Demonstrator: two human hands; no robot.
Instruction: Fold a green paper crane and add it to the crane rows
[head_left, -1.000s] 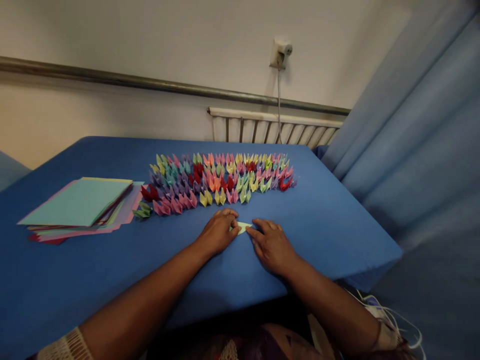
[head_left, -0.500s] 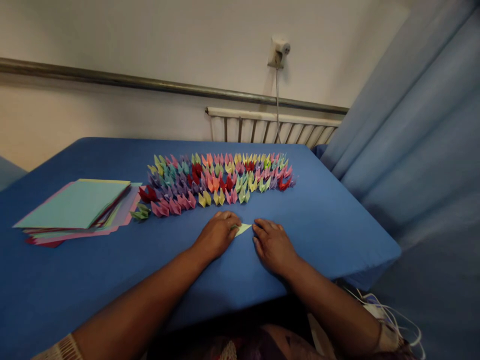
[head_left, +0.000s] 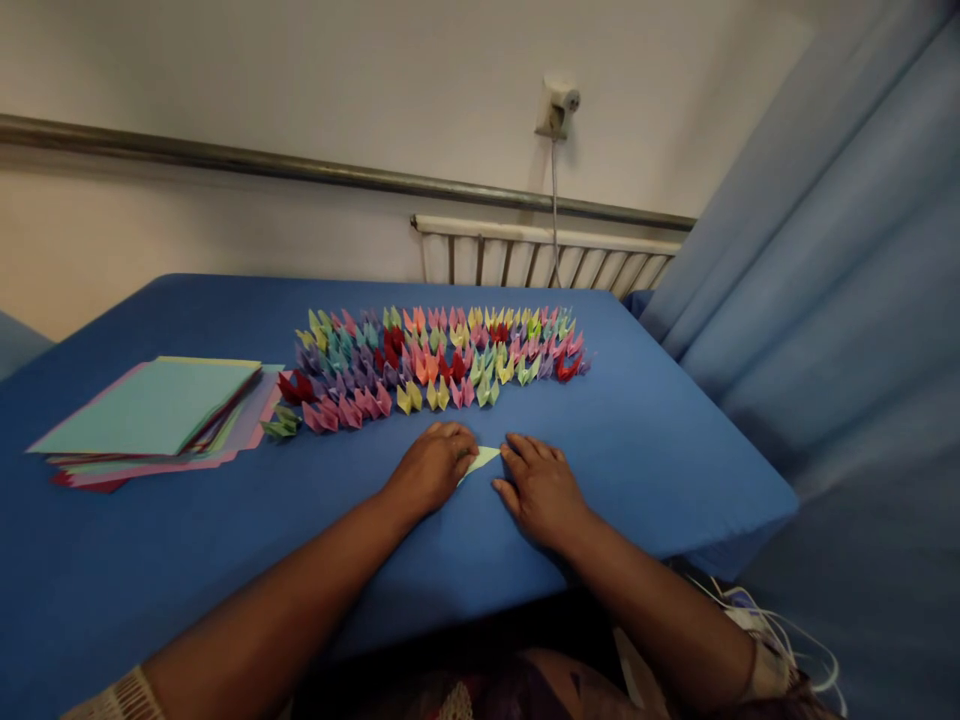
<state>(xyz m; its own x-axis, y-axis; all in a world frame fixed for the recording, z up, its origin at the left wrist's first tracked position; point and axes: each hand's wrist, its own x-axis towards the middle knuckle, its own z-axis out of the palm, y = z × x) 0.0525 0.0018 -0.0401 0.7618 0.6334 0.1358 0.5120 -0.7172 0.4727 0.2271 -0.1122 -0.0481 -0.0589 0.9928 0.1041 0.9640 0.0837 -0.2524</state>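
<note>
A small light-green folded paper [head_left: 482, 458] lies on the blue-covered table, narrowing to a point on its right side. My left hand [head_left: 436, 466] covers its left part, with fingers curled and pressed down on it. At the pointed end, my right hand [head_left: 541, 487] rests with fingertips at or very near the paper. Its fingers are stretched forward and the thumb stands apart. Just beyond both hands stand rows of folded paper cranes [head_left: 431, 365] in pink, red, yellow, green and purple.
On the left lies a stack of coloured paper sheets [head_left: 150, 410], beside a green paper crane [head_left: 282, 424]. The blue table cover [head_left: 660, 450] reaches a curtain [head_left: 840, 250] at right. White cables [head_left: 795, 640] hang below the table's right edge.
My right thumb has moved outward, away from the other fingers, and the right hand has shifted slightly left. The paper's tip has shifted slightly left, and more of its lower edge shows.
</note>
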